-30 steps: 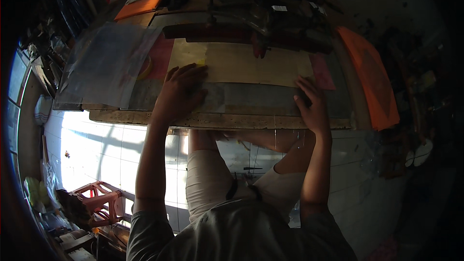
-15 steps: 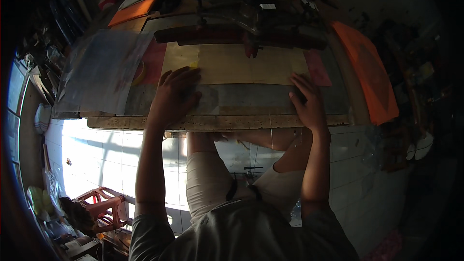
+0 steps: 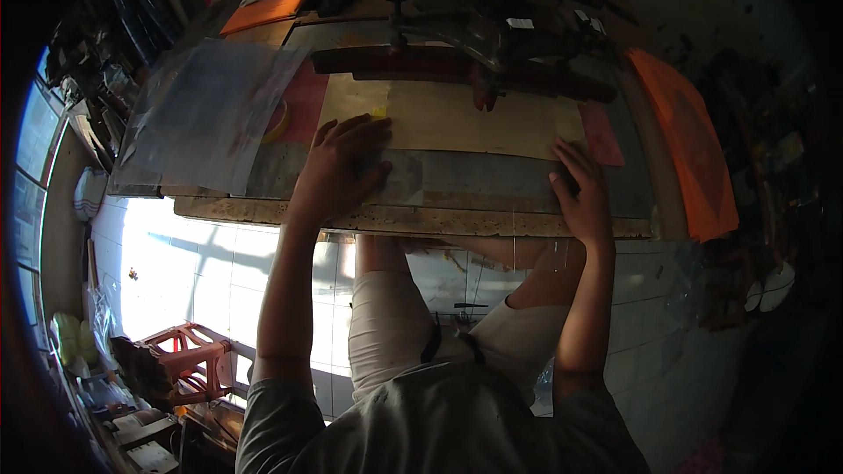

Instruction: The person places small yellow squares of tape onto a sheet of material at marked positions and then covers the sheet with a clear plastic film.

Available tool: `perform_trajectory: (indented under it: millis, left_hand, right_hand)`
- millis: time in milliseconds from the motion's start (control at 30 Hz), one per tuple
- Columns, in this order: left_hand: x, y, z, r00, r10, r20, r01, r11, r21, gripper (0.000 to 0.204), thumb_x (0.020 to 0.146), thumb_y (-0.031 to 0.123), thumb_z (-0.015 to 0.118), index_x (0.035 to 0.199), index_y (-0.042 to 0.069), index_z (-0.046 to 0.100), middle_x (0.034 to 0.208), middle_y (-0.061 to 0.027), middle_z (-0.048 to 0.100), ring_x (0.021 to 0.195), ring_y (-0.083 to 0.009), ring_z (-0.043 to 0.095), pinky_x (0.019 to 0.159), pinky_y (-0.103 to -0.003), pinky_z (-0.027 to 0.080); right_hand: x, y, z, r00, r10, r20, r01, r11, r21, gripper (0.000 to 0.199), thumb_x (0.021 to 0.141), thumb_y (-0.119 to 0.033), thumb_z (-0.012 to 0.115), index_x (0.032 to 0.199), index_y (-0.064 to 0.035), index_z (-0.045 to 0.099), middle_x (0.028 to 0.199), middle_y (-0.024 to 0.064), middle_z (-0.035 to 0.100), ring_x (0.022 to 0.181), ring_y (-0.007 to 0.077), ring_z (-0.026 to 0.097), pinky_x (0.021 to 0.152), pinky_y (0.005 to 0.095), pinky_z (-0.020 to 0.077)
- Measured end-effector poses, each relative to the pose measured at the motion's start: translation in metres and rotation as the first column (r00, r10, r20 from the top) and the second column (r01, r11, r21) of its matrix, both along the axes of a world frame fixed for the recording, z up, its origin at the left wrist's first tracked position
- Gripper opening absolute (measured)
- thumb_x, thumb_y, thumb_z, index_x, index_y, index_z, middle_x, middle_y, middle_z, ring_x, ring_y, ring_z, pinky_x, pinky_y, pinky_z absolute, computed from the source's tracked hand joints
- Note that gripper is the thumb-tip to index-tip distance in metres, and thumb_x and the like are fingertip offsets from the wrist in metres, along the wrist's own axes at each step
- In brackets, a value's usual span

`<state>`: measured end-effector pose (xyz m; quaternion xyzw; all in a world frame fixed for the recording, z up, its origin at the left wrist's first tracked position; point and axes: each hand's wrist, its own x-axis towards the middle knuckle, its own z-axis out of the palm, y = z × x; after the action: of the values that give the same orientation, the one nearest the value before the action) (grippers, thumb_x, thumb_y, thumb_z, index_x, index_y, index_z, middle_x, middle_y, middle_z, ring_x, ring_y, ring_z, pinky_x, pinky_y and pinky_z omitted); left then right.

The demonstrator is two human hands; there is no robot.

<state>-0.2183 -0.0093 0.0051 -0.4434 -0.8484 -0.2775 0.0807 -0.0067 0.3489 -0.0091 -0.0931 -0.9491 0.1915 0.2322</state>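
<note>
- Tan sheet [image 3: 457, 118], thin like card or plywood, lies flat in the middle of the frame, and both our hands press on its near part.
- Our left hand [image 3: 344, 167] is spread wide, fingers [image 3: 360, 127] fanned flat and palm down on the sheet's lower left corner; it grips nothing, only bears down.
- Our right hand [image 3: 581, 197] lies at the sheet's lower right, fingers stretched forward and slightly apart, flat on the surface near a small pink piece [image 3: 601, 133]; it also closes on nothing.
- Under the sheet a grey metal bed [image 3: 474, 177] shows, and below that the worn front edge of the wooden bench [image 3: 413, 219] crosses the frame.
- Above the sheet, at upper centre, a dark machine [image 3: 492, 44] with a long bar [image 3: 404, 61] sits across the sheet's far edge; a small dark red part [image 3: 483, 98] hangs down onto the sheet there.
- We judge that the step in hand is squaring and holding the sheet under that bar.
- The next move, as we judge it, calls for even pressure from both palms, so the sheet stays flat and does not twist, with fingertips kept back from the bar.
- Left of the hands a clear plastic sheet [image 3: 206, 114] covers the bench; at far right an orange sheet [image 3: 689, 145] hangs over the edge.
</note>
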Motion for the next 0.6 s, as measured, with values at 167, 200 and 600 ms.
perform_trajectory:
  millis: [167,200,600]
  left_hand:
    - [0.0007,0.0006,0.0001,1.0,-0.008,-0.007,0.008,1.0,0.009,0.043,0.091,0.025,0.078,0.131,0.01,0.074,0.149,-0.0043,0.066,0.15,-0.0289,0.05,0.128,-0.054,0.03]
    - [0.001,0.0005,0.0004,1.0,-0.007,-0.004,0.007,1.0,0.008,0.043,0.091,0.025,0.077,0.131,0.01,0.074,0.15,-0.0043,0.066,0.15,-0.0289,0.05,0.128,-0.054,0.03]
    - [-0.0027,0.0005,-0.0015,1.0,-0.021,-0.01,0.022,0.999,0.028,0.044,0.089,0.023,0.079,0.132,0.01,0.074,0.149,-0.0042,0.067,0.15,-0.0272,0.05,0.127,-0.052,0.032]
  right_hand:
    - [0.0006,0.0006,0.0004,1.0,-0.016,0.008,0.016,1.0,-0.02,0.045,0.101,-0.017,0.071,0.145,-0.0081,0.065,0.154,0.0114,0.06,0.149,0.0327,0.049,0.124,0.0471,0.0376]
    - [0.0005,0.0,0.0013,1.0,-0.015,0.008,0.015,1.0,-0.021,0.045,0.101,-0.017,0.071,0.145,-0.0081,0.065,0.154,0.0114,0.06,0.149,0.0327,0.049,0.124,0.0471,0.0376]
    - [0.0003,0.0003,0.0013,1.0,-0.012,0.006,0.012,1.0,0.019,0.045,0.102,-0.018,0.071,0.145,-0.0081,0.065,0.154,0.0097,0.061,0.149,0.033,0.049,0.124,0.048,0.038]
